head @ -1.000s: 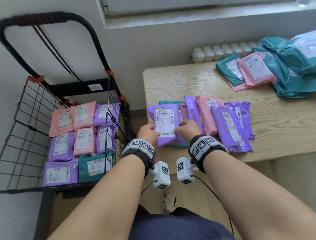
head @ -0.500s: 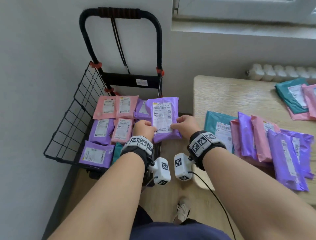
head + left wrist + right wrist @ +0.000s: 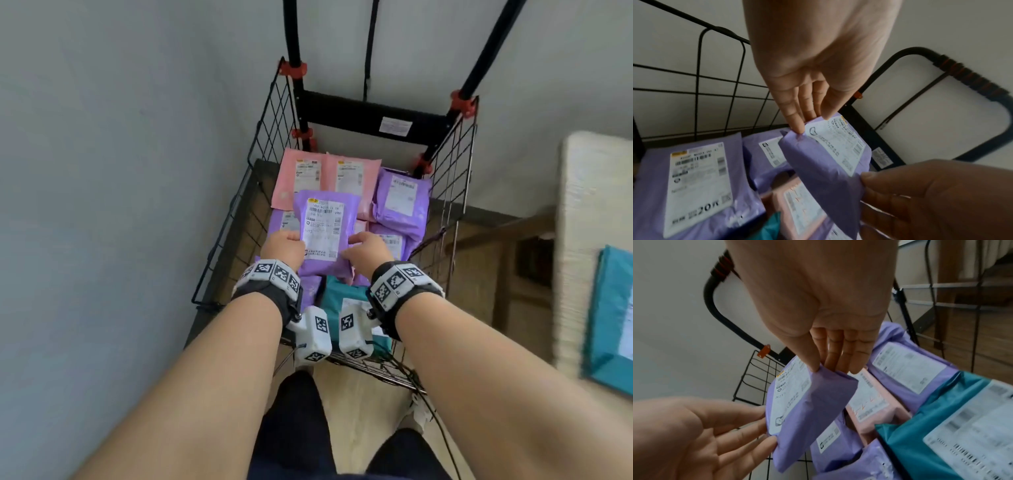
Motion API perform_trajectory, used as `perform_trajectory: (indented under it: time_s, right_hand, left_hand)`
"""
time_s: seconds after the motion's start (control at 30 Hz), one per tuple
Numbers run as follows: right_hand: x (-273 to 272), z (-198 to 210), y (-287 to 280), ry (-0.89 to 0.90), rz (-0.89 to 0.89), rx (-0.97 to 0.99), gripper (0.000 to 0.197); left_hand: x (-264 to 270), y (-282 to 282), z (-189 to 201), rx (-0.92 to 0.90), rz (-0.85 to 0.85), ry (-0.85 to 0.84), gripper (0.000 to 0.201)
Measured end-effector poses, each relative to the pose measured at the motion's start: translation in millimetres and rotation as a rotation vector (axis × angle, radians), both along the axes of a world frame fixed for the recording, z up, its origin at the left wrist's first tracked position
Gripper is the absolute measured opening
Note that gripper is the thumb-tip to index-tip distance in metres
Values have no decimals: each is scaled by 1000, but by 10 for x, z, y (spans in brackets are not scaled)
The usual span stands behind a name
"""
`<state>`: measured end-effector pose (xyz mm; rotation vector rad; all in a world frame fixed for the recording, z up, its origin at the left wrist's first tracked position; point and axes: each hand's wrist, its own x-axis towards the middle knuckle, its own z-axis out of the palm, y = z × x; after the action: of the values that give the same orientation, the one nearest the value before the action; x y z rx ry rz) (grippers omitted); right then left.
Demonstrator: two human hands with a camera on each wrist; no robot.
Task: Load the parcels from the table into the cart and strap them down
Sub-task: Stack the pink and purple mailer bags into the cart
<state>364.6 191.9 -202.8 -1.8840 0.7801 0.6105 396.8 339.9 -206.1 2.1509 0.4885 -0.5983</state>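
Observation:
I hold a purple parcel with a white label over the black wire cart, just above the parcels lying in it. My left hand pinches its left edge, thumb on top and fingers beneath, as the left wrist view shows. At the opposite edge, my right hand pinches it the same way, seen close in the right wrist view. Below lie pink parcels, purple parcels and a teal parcel. A black strap hangs from the cart handle.
The wooden table stands to the right of the cart with a teal parcel on its near corner. A grey wall runs close along the cart's left side and back. Wire side walls rise on both sides of the basket.
Both hands lifted the purple parcel off the table and carried it left, from the cart's right rim to over the parcels inside. The view swung left with them.

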Motion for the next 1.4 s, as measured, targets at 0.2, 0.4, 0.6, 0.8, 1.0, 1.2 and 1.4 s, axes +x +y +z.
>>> perform_trajectory:
  time_s: [0.2, 0.4, 0.6, 0.8, 1.0, 1.2, 1.4]
  right_hand:
    - [431, -488, 441, 95, -24, 11, 25]
    - [685, -798, 626, 143, 25, -11, 35]
    - [799, -916, 746, 166, 81, -16, 29]
    - [648, -806, 586, 168, 113, -28, 26]
    - [419, -442, 180, 135, 173, -120, 39]
    - [52, 3, -347, -40, 135, -215, 29]
    - [-573, 440, -1178, -214, -174, -211, 30]
  left_hand:
    - [402, 362, -374, 20, -29, 56, 27]
    - [669, 512, -735, 70, -98, 152, 35]
    - [756, 590, -848, 130, -207, 245, 41]
    - [679, 571, -750, 174, -237, 238, 47]
    - [533, 234, -382, 163, -284, 174, 48]
    - [148, -400, 103, 174, -380, 17, 44]
    - [-414, -1201, 501, 112, -366, -136, 44]
